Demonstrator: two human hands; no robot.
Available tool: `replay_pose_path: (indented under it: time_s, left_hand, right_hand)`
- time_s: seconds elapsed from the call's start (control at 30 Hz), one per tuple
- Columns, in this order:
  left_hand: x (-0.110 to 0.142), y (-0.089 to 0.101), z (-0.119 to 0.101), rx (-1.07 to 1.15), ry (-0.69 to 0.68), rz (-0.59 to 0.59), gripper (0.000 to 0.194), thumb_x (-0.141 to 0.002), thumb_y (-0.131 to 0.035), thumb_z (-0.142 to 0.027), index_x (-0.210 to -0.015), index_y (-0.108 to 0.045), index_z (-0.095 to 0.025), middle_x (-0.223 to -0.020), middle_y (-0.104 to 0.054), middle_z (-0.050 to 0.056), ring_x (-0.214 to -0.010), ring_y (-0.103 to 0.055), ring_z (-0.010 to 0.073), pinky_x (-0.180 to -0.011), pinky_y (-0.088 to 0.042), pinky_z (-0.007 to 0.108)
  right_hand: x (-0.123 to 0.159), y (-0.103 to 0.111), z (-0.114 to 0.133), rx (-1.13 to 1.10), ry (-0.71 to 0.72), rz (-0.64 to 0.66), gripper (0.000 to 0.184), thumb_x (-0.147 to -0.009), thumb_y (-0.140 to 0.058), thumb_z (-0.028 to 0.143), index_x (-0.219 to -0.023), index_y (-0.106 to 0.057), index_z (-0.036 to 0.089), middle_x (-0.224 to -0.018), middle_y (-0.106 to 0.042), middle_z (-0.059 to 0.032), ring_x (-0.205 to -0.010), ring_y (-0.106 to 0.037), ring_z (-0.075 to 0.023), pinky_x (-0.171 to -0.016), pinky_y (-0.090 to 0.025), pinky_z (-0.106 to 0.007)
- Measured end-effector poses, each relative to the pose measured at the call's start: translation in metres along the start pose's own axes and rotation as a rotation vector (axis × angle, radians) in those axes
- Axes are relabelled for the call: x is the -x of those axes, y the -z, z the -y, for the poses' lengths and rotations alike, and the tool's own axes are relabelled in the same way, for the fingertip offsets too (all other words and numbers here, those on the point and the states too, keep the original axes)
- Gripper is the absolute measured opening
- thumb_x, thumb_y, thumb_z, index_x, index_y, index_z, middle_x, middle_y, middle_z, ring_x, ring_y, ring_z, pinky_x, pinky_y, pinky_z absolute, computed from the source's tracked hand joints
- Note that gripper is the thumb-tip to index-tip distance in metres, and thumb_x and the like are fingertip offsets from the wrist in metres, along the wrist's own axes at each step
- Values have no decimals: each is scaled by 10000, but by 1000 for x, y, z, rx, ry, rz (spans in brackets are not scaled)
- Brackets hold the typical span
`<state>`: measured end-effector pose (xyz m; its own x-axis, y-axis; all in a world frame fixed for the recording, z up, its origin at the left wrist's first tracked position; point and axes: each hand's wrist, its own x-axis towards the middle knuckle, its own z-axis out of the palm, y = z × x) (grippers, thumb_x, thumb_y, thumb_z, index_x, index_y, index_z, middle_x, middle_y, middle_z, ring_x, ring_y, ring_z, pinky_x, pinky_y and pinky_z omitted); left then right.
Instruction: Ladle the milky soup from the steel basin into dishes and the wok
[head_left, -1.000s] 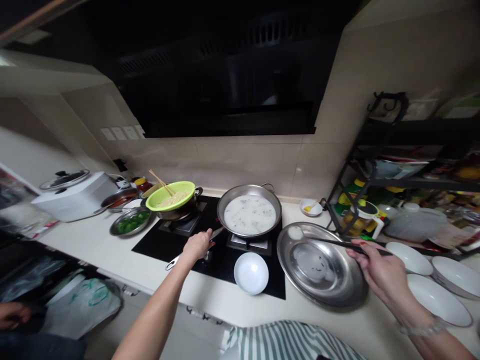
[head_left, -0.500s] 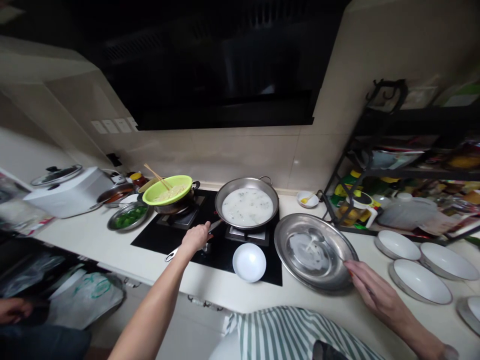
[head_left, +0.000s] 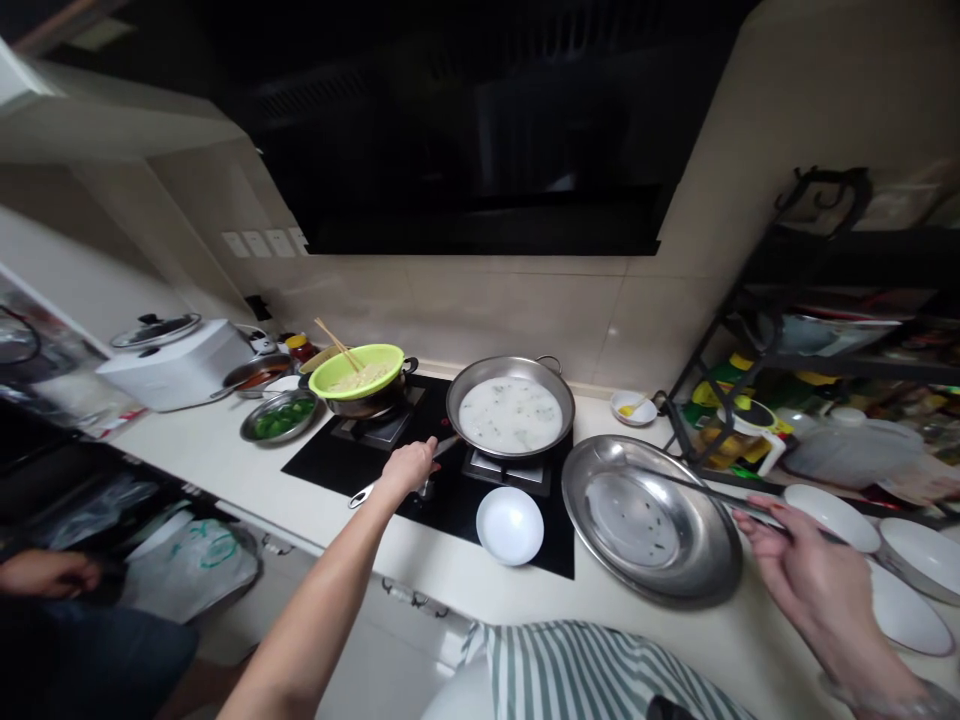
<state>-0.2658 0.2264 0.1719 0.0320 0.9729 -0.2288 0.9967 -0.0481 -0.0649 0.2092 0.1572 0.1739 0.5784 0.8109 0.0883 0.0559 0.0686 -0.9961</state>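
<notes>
My left hand (head_left: 409, 467) is wrapped round the long handle of a wok (head_left: 457, 405) on the right-hand burner. White, milky liquid (head_left: 510, 412) with dark green bits fills the wok. My right hand (head_left: 806, 560) grips the dark handle of a ladle (head_left: 697, 487), whose head is tilted over the far left side of a wide steel basin (head_left: 712, 560). A little cloudy liquid and several green bits lie in the basin's bottom. Between basin and wok, nearer me, stands a small white bowl (head_left: 510, 526) on the cooktop's front edge.
A lime-green colander (head_left: 397, 352) of noodles with chopsticks rests on a pot at left. Beside it is a dish of greens (head_left: 279, 415). White bowls (head_left: 832, 510) and a rack of bottles stand at right. Another person's hand (head_left: 52, 574) shows at lower left.
My right hand has moved right and lifted the ladle from the basin's liquid toward its far rim. The view has swung slightly left. My left hand keeps its hold on the wok handle.
</notes>
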Motion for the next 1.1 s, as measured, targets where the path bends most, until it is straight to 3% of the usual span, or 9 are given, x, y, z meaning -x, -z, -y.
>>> replay_pose_path:
  time_s: [0.1, 0.17, 0.27, 0.4, 0.5, 0.67, 0.8, 0.93, 1.1]
  left_hand:
    - [0, 0, 0, -5, -4, 1, 336, -883, -494, -351, -1178, -472, -192, -1037, -663, 158, -969, -651, 289, -732, -483, 348]
    - [0, 1, 0, -9, -4, -2, 332, -882, -491, -353, -1172, -478, -191, -1032, -665, 157, -963, -652, 288, -727, -484, 345]
    - [1, 0, -1, -12, 0, -8, 319, -882, -486, -355, -1158, -486, -194, -1014, -671, 150, -945, -657, 282, -731, -485, 345]
    - [2, 0, -1, -8, 1, -21, 313, -885, -478, -350, -1157, -483, -195, -1028, -669, 149, -945, -656, 284, -738, -484, 355]
    - [3, 1, -1, 0, -2, -23, 312, -884, -479, -351, -1155, -482, -196, -1028, -668, 144, -953, -653, 280, -742, -483, 348]
    - [3, 2, -1, 0, -1, -14, 332, -880, -486, -349, -1174, -475, -197, -1029, -665, 145, -950, -653, 276, -737, -483, 340]
    - [3, 2, -1, -9, -9, -13, 345, -885, -473, -345, -1195, -465, -194, -1025, -665, 145, -955, -651, 278, -739, -485, 348]
    - [4, 2, -1, -9, -9, -11, 335, -890, -463, -345, -1192, -466, -200, -1023, -668, 139, -960, -649, 272, -743, -484, 345]
    - [3, 2, -1, 1, -3, 0, 322, -889, -469, -353, -1178, -471, -213, -1027, -670, 130, -965, -650, 262, -736, -481, 329]
  right_hand:
    - [3, -39, 24, -221, -81, -6, 218, -565, -683, 321, -722, -614, 186, -699, -618, -29, -552, -608, -160, -569, -540, -319]
    - [7, -69, 34, -289, -31, 47, 211, -581, -687, 327, -717, -616, 182, -698, -618, -16, -520, -592, -141, -557, -524, -308]
    - [9, -106, 35, -140, 64, 212, 200, -684, -641, 360, -796, -642, 195, -649, -633, -18, -540, -616, -166, -588, -515, -316]
    - [7, -134, 15, 31, 230, 380, 237, -756, -587, 415, -853, -636, 205, -631, -654, -24, -604, -650, -201, -622, -510, -332]
    - [6, -147, 2, 68, 280, 447, 235, -761, -584, 421, -850, -635, 209, -649, -658, -19, -605, -647, -197, -625, -511, -334]
    - [11, -162, -9, 57, 243, 484, 232, -734, -601, 419, -816, -652, 209, -678, -669, -18, -605, -652, -189, -641, -520, -327]
    - [5, -167, -13, 29, 142, 397, 240, -747, -574, 415, -831, -635, 198, -541, -633, -4, -576, -662, -212, -614, -521, -329]
    - [-9, -165, -13, -28, 43, 271, 237, -734, -564, 431, -783, -591, 201, -574, -644, -10, -536, -665, -212, -560, -523, -324]
    - [-16, -159, -10, -74, -1, 210, 201, -698, -599, 390, -760, -601, 199, -548, -631, 0, -524, -663, -206, -554, -528, -310]
